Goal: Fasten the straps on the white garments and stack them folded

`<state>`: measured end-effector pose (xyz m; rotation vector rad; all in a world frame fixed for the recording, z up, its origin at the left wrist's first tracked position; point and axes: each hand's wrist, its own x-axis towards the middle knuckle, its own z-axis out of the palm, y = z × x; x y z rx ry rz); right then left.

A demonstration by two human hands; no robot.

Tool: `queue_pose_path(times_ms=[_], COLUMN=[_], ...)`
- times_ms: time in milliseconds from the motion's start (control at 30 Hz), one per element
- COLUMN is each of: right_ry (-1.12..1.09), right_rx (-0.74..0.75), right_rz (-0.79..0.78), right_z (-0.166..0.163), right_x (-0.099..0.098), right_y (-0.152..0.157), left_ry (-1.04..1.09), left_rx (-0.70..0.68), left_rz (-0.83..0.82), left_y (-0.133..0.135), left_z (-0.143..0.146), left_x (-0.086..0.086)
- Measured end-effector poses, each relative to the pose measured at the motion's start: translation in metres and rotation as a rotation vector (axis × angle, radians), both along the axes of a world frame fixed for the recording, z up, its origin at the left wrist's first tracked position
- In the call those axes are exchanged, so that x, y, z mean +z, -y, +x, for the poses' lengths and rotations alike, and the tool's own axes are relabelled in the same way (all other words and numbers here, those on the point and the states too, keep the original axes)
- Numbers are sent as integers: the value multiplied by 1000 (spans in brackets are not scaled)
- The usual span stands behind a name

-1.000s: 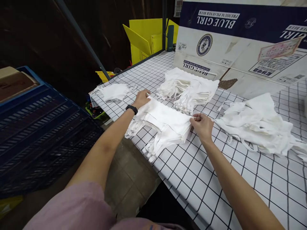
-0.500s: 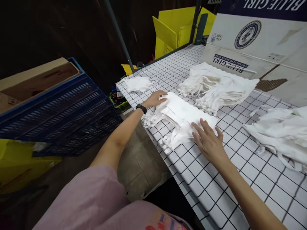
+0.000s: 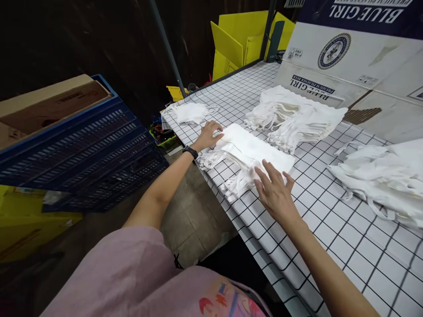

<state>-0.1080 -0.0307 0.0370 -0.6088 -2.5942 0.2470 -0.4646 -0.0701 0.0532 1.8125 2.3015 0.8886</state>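
In front of me a stack of white cloth pieces with straps (image 3: 256, 147) lies on the checked tabletop (image 3: 330, 220). My left hand (image 3: 209, 134), with a dark band at its wrist, is at the stack's far left end, thumb and fingers apart. Over the near right end, by the straps, is my right hand (image 3: 275, 191), its fingers spread and curved. Whether its fingertips touch the cloth is hard to tell. Neither hand grips anything.
Behind lies a larger white stack (image 3: 297, 114); a smaller pile (image 3: 191, 113) sits at the far left and a loose heap (image 3: 386, 176) at right. A printed carton (image 3: 333, 79) stands at the back. A blue crate (image 3: 82, 145) is left of the table.
My right hand has drawn slightly left and back toward the strap side of the stack. My left hand has shifted a little left, its fingers still apart. The camera view has moved slightly.
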Motion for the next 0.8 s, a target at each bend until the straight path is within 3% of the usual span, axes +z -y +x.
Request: queue_pose_path(times_ms=[100, 200, 367, 467, 567, 700, 800], right_ry=[-91, -140, -200, -174, 4, 309, 384], right_rx=[98, 91, 88, 137, 198, 193, 167], right_rz=[-34, -77, -122, -130, -144, -157, -149], right_z=[-10, -13, -16, -30, -56, -92, -109], right_x=[6, 2, -5, 0, 12, 26, 30], right_y=[16, 21, 19, 19, 22, 30, 35], left_ry=[44, 45, -73, -142, -97, 118, 318], left_rx=[-77, -187, -163, -109, -87, -64, -76], left_rz=[1, -98, -142, -148, -124, -9, -19], left_y=[31, 67, 109, 118, 118, 112, 107], left_z=[14, 28, 48, 53, 49, 35, 24], left_x=[12, 19, 10, -1, -7, -4, -3])
